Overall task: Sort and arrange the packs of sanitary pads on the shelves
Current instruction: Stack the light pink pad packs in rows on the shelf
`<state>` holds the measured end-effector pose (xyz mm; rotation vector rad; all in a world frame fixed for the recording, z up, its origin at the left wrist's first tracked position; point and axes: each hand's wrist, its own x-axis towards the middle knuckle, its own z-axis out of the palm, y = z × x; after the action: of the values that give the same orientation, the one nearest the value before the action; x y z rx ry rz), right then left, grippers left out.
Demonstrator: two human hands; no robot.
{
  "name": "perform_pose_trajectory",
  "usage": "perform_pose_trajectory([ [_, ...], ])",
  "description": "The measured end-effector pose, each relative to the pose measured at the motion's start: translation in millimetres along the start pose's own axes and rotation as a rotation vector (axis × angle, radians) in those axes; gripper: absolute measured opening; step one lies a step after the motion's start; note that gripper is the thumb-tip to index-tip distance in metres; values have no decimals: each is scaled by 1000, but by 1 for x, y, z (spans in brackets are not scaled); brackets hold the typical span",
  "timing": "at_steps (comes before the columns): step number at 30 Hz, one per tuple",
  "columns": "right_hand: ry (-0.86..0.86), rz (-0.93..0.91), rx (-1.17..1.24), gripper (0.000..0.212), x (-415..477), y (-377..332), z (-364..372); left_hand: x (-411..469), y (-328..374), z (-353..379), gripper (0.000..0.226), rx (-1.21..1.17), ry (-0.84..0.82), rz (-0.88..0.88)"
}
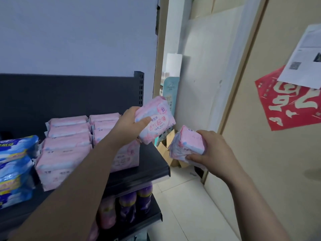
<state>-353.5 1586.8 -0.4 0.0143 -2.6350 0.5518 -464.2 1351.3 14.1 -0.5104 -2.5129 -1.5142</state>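
You hold one pink pack (159, 121) tilted over the right end of the dark shelf (152, 160), and a second pink pack (189, 143) just off it. Stacked pink packs (67, 134) lie in rows on the shelf, with blue packs (15, 164) to their left.

The left forearm (83, 171) and right forearm (251, 197) are bare along their visible length; the left hand (132, 122) and right hand (212, 148) likewise.

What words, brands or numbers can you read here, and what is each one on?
"透气超薄": pink plastic pack gripped in the left hand.
Seemingly an upside-down "福", partly covered: red paper sign on the beige door.
Too blurred to read: print on the second pink pack in the right hand, stacked pink packs, blue packs, white printed sheet, teal box.
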Motion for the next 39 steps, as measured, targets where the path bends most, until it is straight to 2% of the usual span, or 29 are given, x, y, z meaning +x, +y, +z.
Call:
perform_pose_trajectory([
  [7, -46, -39, 29, 43, 32, 25, 20, 52, -14, 20, 43, 183, -92, -89],
  [11, -73, -56, 60, 30, 49, 32, 31, 73, -34, 24, 45, 397, -139, -77],
  [17, -110, -28, 63, 30, 73, 30, 43, 89, -59, 19, 40, 612, -200, -140],
  [21, -166, -18, 38, 34, 87, 26, 53, 96, -64, 12, 36, 649, -231, -177],
  [24, -217, -47, 11, 34, 97, 24, 61, 100, -65, 8, 41, 667, -273, -173],
  [28, -253, -46, 59, 57, 105, 22, 72, 100, -72, 8, 51, 721, -282, -123],
  [33, -302, -97, 48, 63, 115, 14, 83, 101, -81, -3, 46, 679, -299, -166],
  [36, -325, -118, 65, 64, 118, 12, 88, 99, -79, -4, 60, 764, -326, -146],
  [39, -338, -132, 41, 63, 120, 13, 87, 89, -75, -11, 81, 734, -287, -154],
])
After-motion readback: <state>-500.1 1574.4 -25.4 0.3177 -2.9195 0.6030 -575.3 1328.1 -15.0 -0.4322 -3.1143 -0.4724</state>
